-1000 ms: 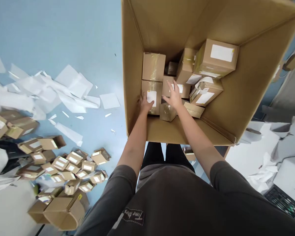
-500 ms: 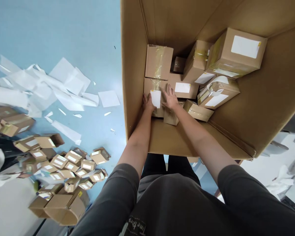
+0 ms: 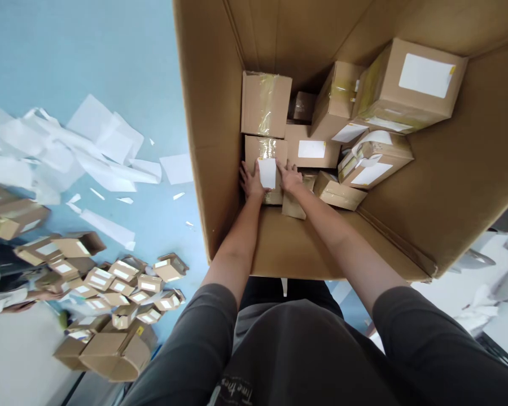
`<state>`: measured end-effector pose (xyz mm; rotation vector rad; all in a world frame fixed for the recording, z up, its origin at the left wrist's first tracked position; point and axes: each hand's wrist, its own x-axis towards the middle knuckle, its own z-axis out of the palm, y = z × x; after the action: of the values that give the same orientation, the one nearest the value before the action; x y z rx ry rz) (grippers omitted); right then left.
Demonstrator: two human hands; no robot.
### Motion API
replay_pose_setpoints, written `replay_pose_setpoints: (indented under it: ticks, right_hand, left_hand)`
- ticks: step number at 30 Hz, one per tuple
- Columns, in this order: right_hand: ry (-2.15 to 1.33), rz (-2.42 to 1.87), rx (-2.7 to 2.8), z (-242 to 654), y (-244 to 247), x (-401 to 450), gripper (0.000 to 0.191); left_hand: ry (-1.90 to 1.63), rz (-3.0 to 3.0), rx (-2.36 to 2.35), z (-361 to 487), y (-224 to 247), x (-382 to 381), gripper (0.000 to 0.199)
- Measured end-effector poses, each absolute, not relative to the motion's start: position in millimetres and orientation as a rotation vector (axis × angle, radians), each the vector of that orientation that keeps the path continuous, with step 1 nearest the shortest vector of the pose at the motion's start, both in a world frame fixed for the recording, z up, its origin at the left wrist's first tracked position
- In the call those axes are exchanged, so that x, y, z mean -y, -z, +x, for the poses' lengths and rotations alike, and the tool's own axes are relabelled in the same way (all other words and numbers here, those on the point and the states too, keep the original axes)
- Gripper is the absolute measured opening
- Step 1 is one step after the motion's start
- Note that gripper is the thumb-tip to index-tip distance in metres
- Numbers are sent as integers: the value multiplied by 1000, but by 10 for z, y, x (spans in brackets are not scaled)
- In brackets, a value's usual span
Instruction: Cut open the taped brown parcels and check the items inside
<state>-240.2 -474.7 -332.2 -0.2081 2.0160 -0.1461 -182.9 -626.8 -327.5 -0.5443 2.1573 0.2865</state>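
Note:
A taped cardboard box (image 3: 254, 149) with a white label (image 3: 267, 172) lies inside a big carton (image 3: 207, 113), against a larger taped box (image 3: 258, 104). My left hand (image 3: 252, 181) rests at its left side, fingers spread by the carton wall and thumb near the label's lower edge. On the right side of the same box is my right hand (image 3: 289, 177), its fingers apart and touching the edge. Whether the hands bear the box's weight cannot be seen. Another labelled box (image 3: 298, 132) lies just beyond my right fingers.
More boxes fill the carton's right part, with a large labelled one (image 3: 425, 76) on top. White paper sheets (image 3: 84, 149) lie on the blue floor. Small boxes (image 3: 122, 270) are piled lower left, where a person's hand (image 3: 46, 295) reaches in.
My right hand has come in closer to the labelled box's right edge. My left hand has shifted slightly left. The view has moved a little, and the person's hand has appeared at the left.

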Motion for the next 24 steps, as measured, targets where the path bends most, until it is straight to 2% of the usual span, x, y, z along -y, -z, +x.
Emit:
replay_pose_setpoints:
  ticks: [4, 11, 24]
  right_hand:
    - [150, -191, -2026, -2394, 3320, 4720, 114]
    - [383, -180, -2011, -2288, 3370, 4747, 122]
    - [456, -234, -2165, -2311, 2846, 4780, 119]
  left_hand:
    - [-274, -542, -2155, -1847, 3289, 6177, 151]
    - [-238, -509, -2167, -1881, 3224, 6189, 141]
    - [-366, -510, -2179, -1997, 2517, 6304, 145]
